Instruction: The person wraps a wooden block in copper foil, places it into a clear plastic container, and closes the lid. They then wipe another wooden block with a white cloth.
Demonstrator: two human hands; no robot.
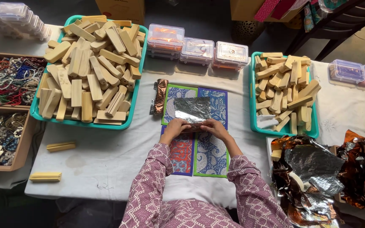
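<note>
My left hand point(175, 127) and my right hand point(213, 127) meet at the middle of the table, both pinching the near edge of a silver foil sheet point(192, 109) folded over something small that is mostly hidden. The foil lies on patterned blue, green and red mats point(210, 152). A wrapped copper-foil piece point(160, 96) lies just left of the mats.
Two teal trays of pale wooden blocks stand at left point(36, 110) and right point(253, 122). Clear plastic boxes point(197, 50) line the back. Bead trays point(9, 80) sit far left, crumpled foil sheets point(317, 169) at right. Loose blocks point(61, 146) lie on the white cloth.
</note>
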